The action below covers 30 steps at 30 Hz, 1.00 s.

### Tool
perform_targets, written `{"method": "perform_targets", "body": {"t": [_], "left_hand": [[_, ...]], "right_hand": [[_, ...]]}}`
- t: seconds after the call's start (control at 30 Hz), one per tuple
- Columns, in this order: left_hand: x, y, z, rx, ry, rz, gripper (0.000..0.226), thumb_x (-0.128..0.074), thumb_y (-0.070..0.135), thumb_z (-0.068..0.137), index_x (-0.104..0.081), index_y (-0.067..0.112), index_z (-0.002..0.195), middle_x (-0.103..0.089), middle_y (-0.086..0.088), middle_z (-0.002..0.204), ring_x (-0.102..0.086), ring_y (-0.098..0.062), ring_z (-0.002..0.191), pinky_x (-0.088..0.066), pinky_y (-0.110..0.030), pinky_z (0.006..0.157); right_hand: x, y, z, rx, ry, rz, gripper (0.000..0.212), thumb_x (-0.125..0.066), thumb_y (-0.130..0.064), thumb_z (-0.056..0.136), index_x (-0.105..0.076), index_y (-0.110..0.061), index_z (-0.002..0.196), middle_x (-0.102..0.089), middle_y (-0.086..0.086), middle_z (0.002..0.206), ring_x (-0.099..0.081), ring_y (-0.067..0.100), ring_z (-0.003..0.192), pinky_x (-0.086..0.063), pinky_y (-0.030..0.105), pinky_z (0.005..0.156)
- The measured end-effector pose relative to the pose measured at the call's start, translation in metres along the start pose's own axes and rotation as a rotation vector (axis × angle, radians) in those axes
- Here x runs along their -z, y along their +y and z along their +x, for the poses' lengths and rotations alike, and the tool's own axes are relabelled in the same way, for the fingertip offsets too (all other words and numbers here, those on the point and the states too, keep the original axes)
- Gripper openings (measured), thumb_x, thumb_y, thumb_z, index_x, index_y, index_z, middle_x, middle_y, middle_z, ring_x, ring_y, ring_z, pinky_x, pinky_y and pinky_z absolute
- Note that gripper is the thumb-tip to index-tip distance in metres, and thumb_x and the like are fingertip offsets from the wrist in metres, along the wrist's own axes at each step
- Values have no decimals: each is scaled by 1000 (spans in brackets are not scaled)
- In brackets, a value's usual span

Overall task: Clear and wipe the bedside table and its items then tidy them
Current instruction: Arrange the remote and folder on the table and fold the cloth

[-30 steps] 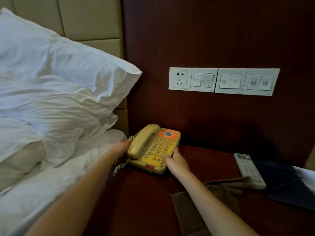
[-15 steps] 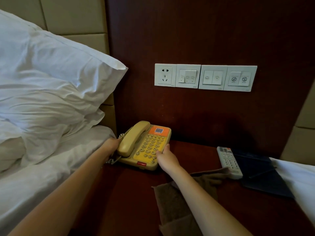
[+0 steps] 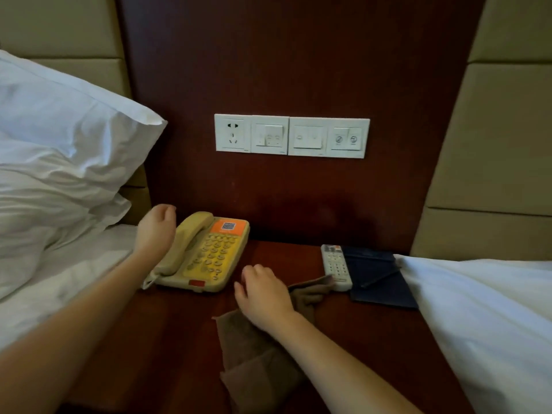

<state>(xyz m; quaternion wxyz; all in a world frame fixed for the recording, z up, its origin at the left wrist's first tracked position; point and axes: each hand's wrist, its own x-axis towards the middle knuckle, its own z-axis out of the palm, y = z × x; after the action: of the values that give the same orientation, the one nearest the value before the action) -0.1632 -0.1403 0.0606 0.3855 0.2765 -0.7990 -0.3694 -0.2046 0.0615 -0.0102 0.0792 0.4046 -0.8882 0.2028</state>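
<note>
Telephone between open hands

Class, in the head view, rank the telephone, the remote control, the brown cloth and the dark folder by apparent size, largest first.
1. brown cloth, though nearest the camera and partly hidden by the arm
2. telephone
3. dark folder
4. remote control

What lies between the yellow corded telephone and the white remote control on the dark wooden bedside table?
In the head view, the right hand and an end of the brown cloth lie between the telephone and the remote.
</note>
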Motion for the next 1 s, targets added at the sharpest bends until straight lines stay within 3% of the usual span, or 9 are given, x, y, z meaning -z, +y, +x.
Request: {"method": "perform_targets", "body": {"t": [0.07, 0.17, 0.3, 0.4, 0.53, 0.63, 0.77, 0.87, 1.0], "left_hand": [[-13, 29, -18, -80, -41, -63, 28, -37, 20, 97, -64, 13, 100, -60, -1, 93, -54, -12, 77, -40, -26, 63], [-39, 64, -54, -131, -233, -51, 28, -39, 19, 97, -66, 14, 96, -66, -3, 96, -58, -15, 80, -39, -20, 60], [-76, 94, -106, -242, -513, 69, 25, -43, 21, 96, -67, 18, 92, -67, -2, 91, -64, -22, 82, -51, -34, 70], [-114, 100, -130, -253, -636, 201, 19, -48, 27, 95, -65, 21, 96, -66, 1, 94, -63, -16, 84, -55, -35, 79], [-160, 100, -150, -162, -670, 318, 32, -51, 41, 91, -54, 19, 115, -61, -2, 109, -60, -16, 94, -53, -37, 87], [-184, 102, -160, -53, -711, 373, 60, -53, 53, 86, -41, 14, 130, -50, -10, 128, -50, -26, 116, -44, -40, 98], [-206, 107, -168, -29, -660, 397, 81, -54, 61, 82, -25, 13, 141, -42, -11, 138, -39, -29, 128, -37, -42, 103], [-218, 108, -166, -34, -614, 421, 85, -54, 59, 83, -20, 10, 144, -37, -11, 142, -31, -30, 133, -31, -42, 107], [-226, 111, -162, -10, -576, 435, 72, -52, 51, 88, -26, 11, 142, -38, -11, 142, -33, -29, 132, -30, -41, 107]], "right_hand": [[6, 8, -20, 64, -81, -70, 29, -38, -35, 99, -52, -11, 107, -57, 9, 105, -56, 28, 96, -44, 39, 72], [19, 26, -50, 123, -139, -136, 29, -36, -35, 100, -51, -10, 101, -59, 11, 94, -58, 30, 84, -43, 37, 66], [45, 58, -87, 95, -175, -172, 28, -37, -35, 99, -53, -11, 101, -60, 11, 95, -58, 30, 84, -40, 35, 64], [61, 82, -110, 33, -157, -192, 28, -38, -36, 98, -52, -13, 100, -61, 10, 98, -59, 30, 86, -38, 34, 63], [78, 111, -115, -108, 41, -153, 16, -41, -40, 97, -47, -26, 89, -53, -6, 85, -56, 15, 77, -33, 23, 55], [95, 148, -100, -427, 272, -136, 18, -45, -33, 95, -54, -18, 99, -59, 1, 97, -60, 20, 90, -37, 26, 63], [102, 205, -87, -768, 132, 3, 32, -48, -32, 96, -57, -9, 116, -58, 11, 110, -59, 28, 100, -42, 29, 71], [99, 221, -79, -807, 33, 69, 37, -52, -36, 96, -60, -5, 113, -64, 13, 109, -61, 28, 100, -37, 26, 68], [99, 222, -72, -850, -22, 136, 37, -59, -37, 92, -58, -7, 113, -65, 11, 111, -61, 27, 102, -40, 26, 72]]}}
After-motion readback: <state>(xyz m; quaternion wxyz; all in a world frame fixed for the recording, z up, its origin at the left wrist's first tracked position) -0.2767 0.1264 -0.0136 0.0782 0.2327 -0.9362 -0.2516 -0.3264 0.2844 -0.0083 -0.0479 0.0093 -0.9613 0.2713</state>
